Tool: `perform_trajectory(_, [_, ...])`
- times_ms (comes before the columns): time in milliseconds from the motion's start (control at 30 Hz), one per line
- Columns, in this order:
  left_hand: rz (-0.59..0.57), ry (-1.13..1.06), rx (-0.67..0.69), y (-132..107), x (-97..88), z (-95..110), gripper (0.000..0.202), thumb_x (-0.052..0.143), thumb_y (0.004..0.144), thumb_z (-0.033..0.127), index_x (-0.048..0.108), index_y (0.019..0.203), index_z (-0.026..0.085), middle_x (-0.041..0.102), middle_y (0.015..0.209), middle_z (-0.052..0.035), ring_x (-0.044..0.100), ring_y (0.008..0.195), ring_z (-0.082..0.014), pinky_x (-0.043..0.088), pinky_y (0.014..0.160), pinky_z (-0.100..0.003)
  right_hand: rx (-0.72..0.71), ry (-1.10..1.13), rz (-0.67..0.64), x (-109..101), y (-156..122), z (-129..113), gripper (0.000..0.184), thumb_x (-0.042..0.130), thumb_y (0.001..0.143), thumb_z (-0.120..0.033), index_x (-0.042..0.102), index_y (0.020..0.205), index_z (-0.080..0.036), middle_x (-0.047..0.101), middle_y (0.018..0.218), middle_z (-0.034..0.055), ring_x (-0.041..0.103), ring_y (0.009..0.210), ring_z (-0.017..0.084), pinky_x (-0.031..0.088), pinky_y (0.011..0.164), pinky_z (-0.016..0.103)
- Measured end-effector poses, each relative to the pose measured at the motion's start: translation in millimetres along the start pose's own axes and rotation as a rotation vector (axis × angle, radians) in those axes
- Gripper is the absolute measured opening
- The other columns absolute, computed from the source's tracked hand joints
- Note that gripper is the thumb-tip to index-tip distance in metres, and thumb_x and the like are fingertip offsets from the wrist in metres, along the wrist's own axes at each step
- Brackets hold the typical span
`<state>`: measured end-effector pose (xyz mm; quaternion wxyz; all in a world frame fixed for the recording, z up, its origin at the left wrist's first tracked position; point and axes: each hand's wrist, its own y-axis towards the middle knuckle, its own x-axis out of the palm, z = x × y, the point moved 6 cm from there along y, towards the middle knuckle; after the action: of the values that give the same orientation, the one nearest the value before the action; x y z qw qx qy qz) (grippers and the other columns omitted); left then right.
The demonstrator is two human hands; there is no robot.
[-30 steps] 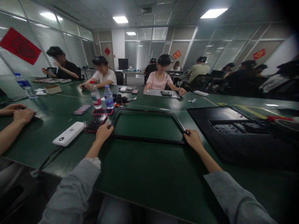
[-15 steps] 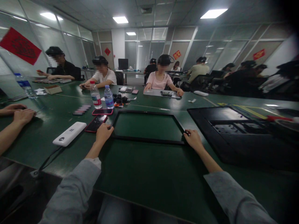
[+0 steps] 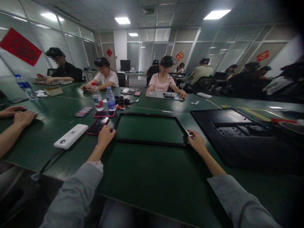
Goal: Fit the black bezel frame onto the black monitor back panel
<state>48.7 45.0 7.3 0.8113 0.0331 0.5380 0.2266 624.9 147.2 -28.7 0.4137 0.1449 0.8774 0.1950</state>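
Observation:
A thin black rectangular frame (image 3: 152,142), like a monitor bezel, lies on or just over the green table (image 3: 152,177), whose surface shows through its opening. My left hand (image 3: 106,136) is closed on the frame's left side near the lower corner. On the opposite side, my right hand (image 3: 196,141) grips the right edge, fingers curled around it. A phone with a red case (image 3: 98,125) lies just left of my left hand. To the right of my right hand rests a large black panel (image 3: 228,139) with rectangular recesses.
A white power bank (image 3: 71,136) with a cable is on the left. Two bottles (image 3: 110,98) and another phone (image 3: 104,114) stand or lie beyond. A neighbour's hands (image 3: 23,118) rest at the far left. Across the table, a person in pink (image 3: 161,81) handles a flat grey panel (image 3: 154,94).
Both hands keep their hold and the frame stays in nearly the same place. The right fingers have shifted very slightly on the edge.

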Motion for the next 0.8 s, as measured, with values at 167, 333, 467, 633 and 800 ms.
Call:
perform_trajectory(167, [-0.009, -0.006, -0.007, 0, 0.7, -1, 0.032, 0.057, 0.093, 0.042, 0.079, 0.102, 0.020, 0.067, 0.120, -0.0149, 0.069, 0.105, -0.0312, 0.055, 0.089, -0.039, -0.020, 0.048, -0.017, 1, 0, -4, 0.048, 0.056, 0.071, -0.023, 0.070, 0.117, -0.015, 0.071, 0.107, 0.0138, 0.067, 0.093, 0.025, 0.056, 0.091, 0.045])
perform_trajectory(333, [-0.017, 0.020, -0.017, 0, 1.6, -1, 0.032, 0.057, 0.094, 0.042, 0.078, 0.104, 0.021, 0.066, 0.121, -0.0134, 0.069, 0.106, -0.0288, 0.055, 0.090, -0.037, -0.017, 0.049, -0.029, 2, 0, -5, 0.050, 0.056, 0.071, -0.022, 0.069, 0.119, -0.013, 0.072, 0.113, 0.0166, 0.068, 0.100, 0.027, 0.056, 0.095, 0.047])
perform_trajectory(467, [-0.026, 0.062, -0.027, -1, 2.0, 0, 0.033, 0.054, 0.096, 0.041, 0.077, 0.110, 0.021, 0.066, 0.124, -0.0118, 0.070, 0.107, -0.0262, 0.055, 0.091, -0.034, -0.013, 0.057, -0.016, 1, -1, -6, 0.050, 0.056, 0.071, -0.023, 0.070, 0.118, -0.013, 0.072, 0.112, 0.0177, 0.069, 0.099, 0.028, 0.056, 0.096, 0.046])
perform_trajectory(633, [-0.041, 0.078, -0.038, -1, 2.2, 1, 0.035, 0.054, 0.097, 0.042, 0.076, 0.114, 0.020, 0.066, 0.126, -0.0125, 0.070, 0.109, -0.0270, 0.055, 0.092, -0.035, 0.006, 0.096, -0.007, -2, -3, -17, 0.046, 0.058, 0.070, -0.024, 0.070, 0.113, -0.016, 0.073, 0.106, 0.0150, 0.069, 0.094, 0.027, 0.055, 0.094, 0.044])
perform_trajectory(800, [-0.037, 0.074, -0.044, -1, 1.9, 0, 0.040, 0.051, 0.098, 0.043, 0.074, 0.122, 0.020, 0.065, 0.128, -0.0132, 0.070, 0.110, -0.0282, 0.056, 0.092, -0.037, 0.018, 0.126, 0.087, -18, -7, -30, 0.034, 0.055, 0.070, -0.024, 0.070, 0.100, -0.019, 0.072, 0.099, 0.0116, 0.065, 0.088, 0.024, 0.053, 0.091, 0.043])
